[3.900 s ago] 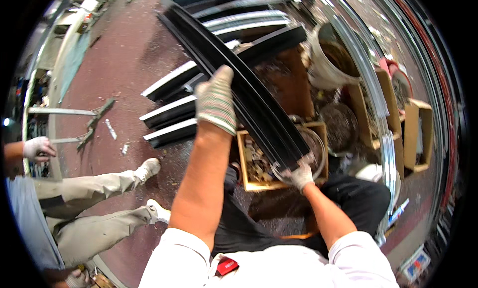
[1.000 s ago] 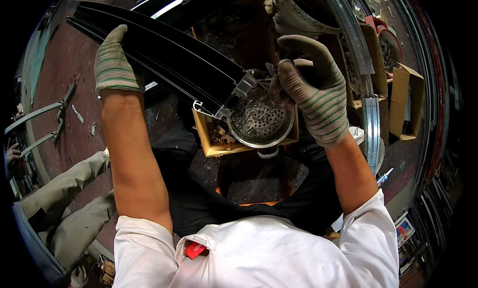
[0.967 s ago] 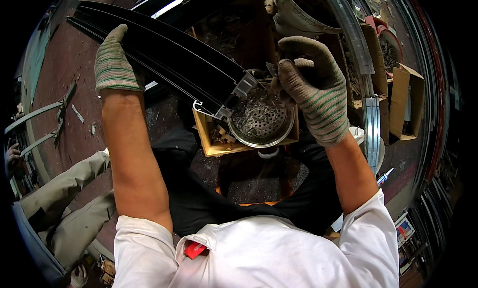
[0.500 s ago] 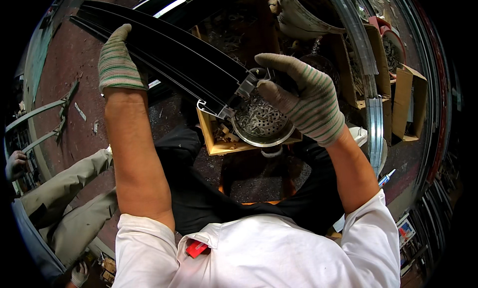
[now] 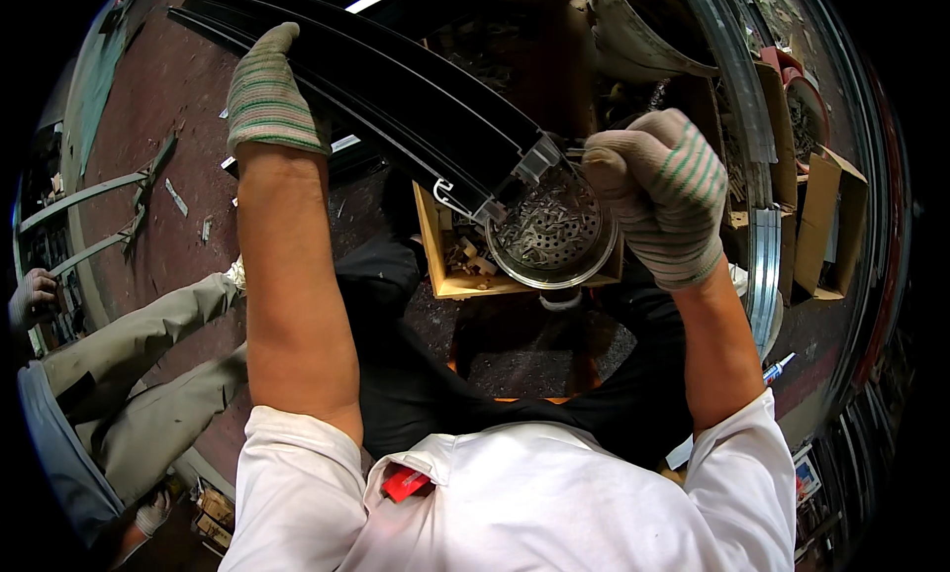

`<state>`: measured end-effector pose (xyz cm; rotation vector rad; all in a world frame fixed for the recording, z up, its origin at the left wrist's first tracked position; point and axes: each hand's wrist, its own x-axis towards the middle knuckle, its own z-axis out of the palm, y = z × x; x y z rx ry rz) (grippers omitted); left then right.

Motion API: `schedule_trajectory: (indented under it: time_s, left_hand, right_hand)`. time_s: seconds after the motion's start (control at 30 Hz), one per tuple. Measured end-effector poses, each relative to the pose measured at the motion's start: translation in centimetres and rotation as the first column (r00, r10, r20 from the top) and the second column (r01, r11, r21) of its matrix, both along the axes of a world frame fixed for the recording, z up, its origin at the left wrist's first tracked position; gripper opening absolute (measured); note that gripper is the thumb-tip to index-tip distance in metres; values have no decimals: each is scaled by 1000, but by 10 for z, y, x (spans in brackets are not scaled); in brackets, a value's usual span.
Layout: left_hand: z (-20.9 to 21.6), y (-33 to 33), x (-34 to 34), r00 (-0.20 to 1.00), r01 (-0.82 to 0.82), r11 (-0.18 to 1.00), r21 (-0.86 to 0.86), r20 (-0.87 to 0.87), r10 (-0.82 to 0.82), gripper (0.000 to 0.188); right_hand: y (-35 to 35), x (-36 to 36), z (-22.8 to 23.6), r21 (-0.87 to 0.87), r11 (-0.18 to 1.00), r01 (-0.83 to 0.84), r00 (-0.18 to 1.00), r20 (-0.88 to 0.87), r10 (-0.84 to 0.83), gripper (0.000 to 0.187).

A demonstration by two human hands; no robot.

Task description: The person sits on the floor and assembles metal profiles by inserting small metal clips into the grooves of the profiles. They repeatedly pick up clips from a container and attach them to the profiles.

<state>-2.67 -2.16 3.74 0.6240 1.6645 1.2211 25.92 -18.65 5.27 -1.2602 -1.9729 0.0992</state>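
Note:
My left hand (image 5: 275, 97), in a striped knit glove, is closed round the edge of a long black metal profile (image 5: 406, 97). The profile slants down to the right, and its cut silver end hangs over the upper left side of a perforated metal colander (image 5: 554, 279). Small grey metal pieces (image 5: 547, 221) lie in that colander. Just right of its rim is my right hand (image 5: 668, 201), gloved the same way and apart from the profile. Its fingers are curled into a pinch, and whatever they hold is hidden or too small to name.
A wooden box (image 5: 431, 250) with wood bits stands under the colander. A large bucket (image 5: 643, 38) is at the far side; cardboard boxes (image 5: 829, 231) and long metal profiles (image 5: 764, 275) are at the right. At the left, another person's legs (image 5: 148, 325) reach in near metal strips (image 5: 94, 211).
My right hand has moved right, away from the profile's end, and its spread fingers have curled closed. The left hand keeps its hold, and the whole view has shifted a little.

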Motion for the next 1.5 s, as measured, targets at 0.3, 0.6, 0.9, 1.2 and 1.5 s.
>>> schedule_trajectory:
  time_s: [0.3,0.6,0.9,1.2,1.5]
  left_hand:
    - [-27,23,-24,982,-56,998,-27,-184,50,31]
    - [-27,30,-24,979,-84,991,-102,-196,63,31]
    - [-32,35,-22,978,-117,991,-68,-179,103,29]
    - [-28,24,-15,994,-16,997,-81,-106,7,72]
    - [-21,10,-4,1000,-23,1000,-21,12,23,92]
  right_hand:
    - [-16,-31,-7,-296,950,-98,797,-595,-103,11]
    - [-18,-41,-4,-247,952,-180,884,-465,46,20]
    - [-23,-48,-7,-280,950,-140,914,-405,15,22]
    - [-22,-45,-8,-263,954,-142,932,-360,40,23]
    - [-21,-45,-6,-247,957,-152,962,-260,86,18]
